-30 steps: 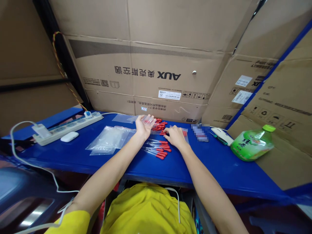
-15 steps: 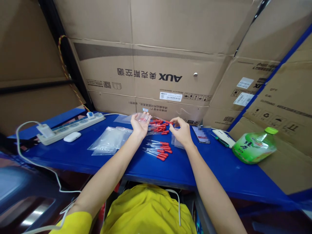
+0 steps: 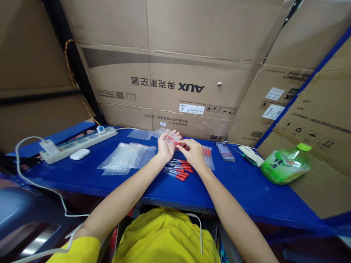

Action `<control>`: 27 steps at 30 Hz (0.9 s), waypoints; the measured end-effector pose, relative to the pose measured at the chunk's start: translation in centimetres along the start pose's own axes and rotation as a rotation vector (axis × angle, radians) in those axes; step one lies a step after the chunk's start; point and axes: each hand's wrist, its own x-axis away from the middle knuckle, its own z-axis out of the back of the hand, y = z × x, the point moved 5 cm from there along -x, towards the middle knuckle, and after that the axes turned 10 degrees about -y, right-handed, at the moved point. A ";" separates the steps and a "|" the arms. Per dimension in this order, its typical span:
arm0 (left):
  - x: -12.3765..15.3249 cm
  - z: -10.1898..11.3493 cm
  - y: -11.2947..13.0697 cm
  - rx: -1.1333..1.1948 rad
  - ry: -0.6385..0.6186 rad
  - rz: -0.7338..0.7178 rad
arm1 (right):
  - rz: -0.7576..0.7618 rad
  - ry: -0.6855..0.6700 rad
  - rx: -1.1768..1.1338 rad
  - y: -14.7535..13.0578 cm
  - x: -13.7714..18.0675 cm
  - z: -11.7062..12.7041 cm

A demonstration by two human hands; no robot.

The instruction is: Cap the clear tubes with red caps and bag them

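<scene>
My left hand holds a small clear plastic bag with red-capped droppers inside, raised just above the blue table. My right hand is pinched at the bag's right edge, its fingertips meeting the left hand's. Below both hands lies a loose row of clear droppers with red bulbs. A filled clear bag of droppers rests on the table just right of my right hand.
A stack of empty clear bags lies to the left, with a white power strip and a white earbud case beyond. On the right are a phone, a white device and a green bottle. Cardboard boxes wall the back.
My right hand lifted off the table pinching a dropper, then moved left to meet the bag in my left hand. My left hand shifted slightly right.
</scene>
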 end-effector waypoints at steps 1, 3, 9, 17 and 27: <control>0.1 0.0 -0.3 -0.007 -0.011 0.004 | -0.014 0.000 -0.001 0.1 0.0 -0.2; 0.3 -0.1 -0.7 -0.022 -0.023 -0.009 | -0.037 -0.007 -0.005 0.1 0.0 -0.5; 0.4 -0.2 -1.3 -0.097 -0.090 0.029 | -0.096 0.002 -0.085 0.3 -0.1 -0.7; 0.9 -0.7 -2.1 -0.114 -0.098 0.122 | -0.257 0.062 -0.090 1.1 0.0 -0.7; 1.5 -1.2 -3.0 -0.028 -0.079 0.113 | -0.359 0.097 0.026 2.0 0.2 -0.5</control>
